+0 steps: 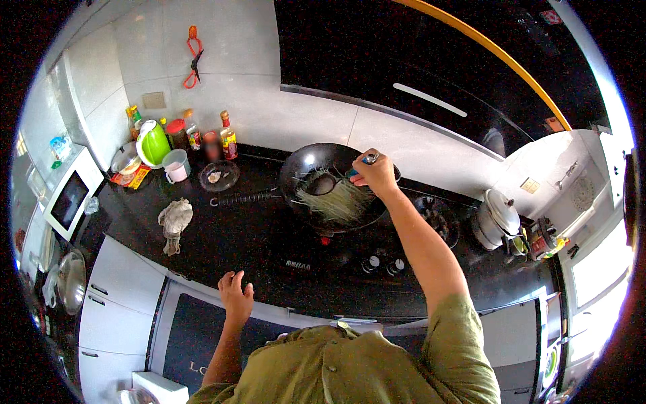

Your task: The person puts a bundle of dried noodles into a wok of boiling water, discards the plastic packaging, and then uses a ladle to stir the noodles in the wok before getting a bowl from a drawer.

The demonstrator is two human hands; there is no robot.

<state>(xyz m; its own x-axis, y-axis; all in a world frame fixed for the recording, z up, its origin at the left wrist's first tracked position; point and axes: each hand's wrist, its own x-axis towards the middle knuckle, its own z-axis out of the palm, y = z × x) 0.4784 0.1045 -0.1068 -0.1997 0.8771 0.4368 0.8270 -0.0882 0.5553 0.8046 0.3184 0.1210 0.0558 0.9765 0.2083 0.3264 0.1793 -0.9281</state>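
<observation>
My right hand [376, 171] grips the handle of a ladle [321, 185], which has a teal part and a metal end. Its dark round bowl rests among pale, thin noodles [339, 202] inside a black wok [310, 156]. The wok sits on the cooktop, its long handle [247, 197] pointing left. Below the counter's front edge, my left hand [235, 298] is empty with fingers apart, touching nothing that I can make out. A crumpled cloth [175, 222] lies on the black counter [222, 242] beyond it.
Sauce bottles [228, 139], a green kettle [154, 145], a plastic measuring cup [176, 166] and a small dish [219, 177] stand back left. A lidded pot [495, 219] is right, past a second burner [436, 222]. The black range hood [404, 65] overhangs the wok's back. Scissors [194, 60] hang on the wall.
</observation>
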